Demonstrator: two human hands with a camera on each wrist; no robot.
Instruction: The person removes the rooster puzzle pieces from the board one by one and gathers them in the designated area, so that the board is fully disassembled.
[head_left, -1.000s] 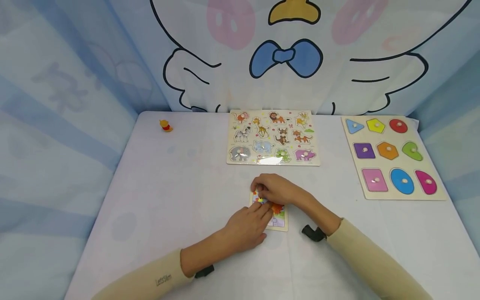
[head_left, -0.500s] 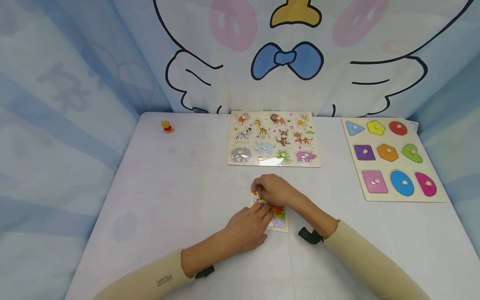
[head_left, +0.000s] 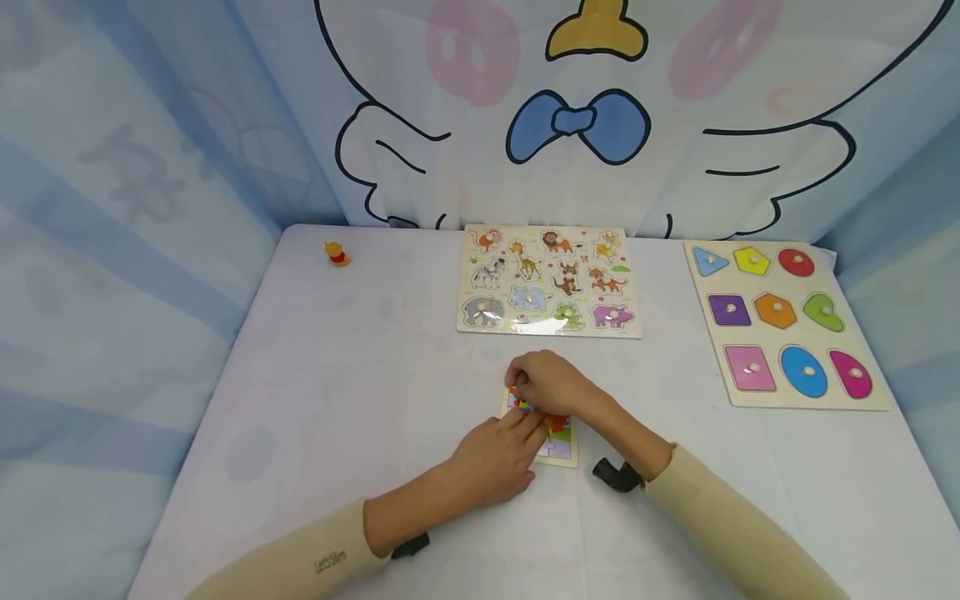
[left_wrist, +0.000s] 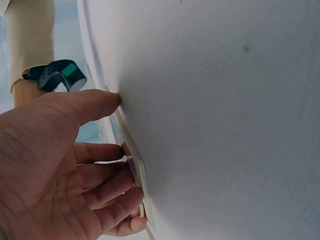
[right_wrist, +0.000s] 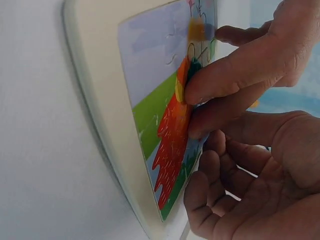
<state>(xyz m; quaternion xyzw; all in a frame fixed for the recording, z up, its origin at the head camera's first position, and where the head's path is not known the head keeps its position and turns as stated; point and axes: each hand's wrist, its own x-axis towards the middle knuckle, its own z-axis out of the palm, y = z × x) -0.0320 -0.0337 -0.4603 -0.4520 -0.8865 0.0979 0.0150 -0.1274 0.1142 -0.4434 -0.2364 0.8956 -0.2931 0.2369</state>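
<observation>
A small jigsaw puzzle (head_left: 558, 450) in a pale wooden frame lies on the table before me, its picture red, green and lilac. My left hand (head_left: 495, 458) presses on its middle with fairly straight fingers, thumb out to the side. In the right wrist view, the left fingertips (right_wrist: 197, 92) touch the printed surface. My right hand (head_left: 551, 381) is bent over the far end of the puzzle, thumb and fingers drawn together in a pinch. A thin, pale-edged puzzle piece (left_wrist: 142, 209) shows at its fingertips in the left wrist view; most of it is hidden.
Beyond the hands lies an animal peg puzzle board (head_left: 551, 282). At the right is a geometric-shape peg board (head_left: 787, 325). A small yellow-and-red bear figure (head_left: 337, 254) stands at the far left. A printed curtain (head_left: 465, 183) hangs behind the table (head_left: 337, 400).
The head view has shifted slightly, so the scene sits a little lower. My right forearm has moved slightly left; both hands stay at the puzzle in nearly the same pose.
</observation>
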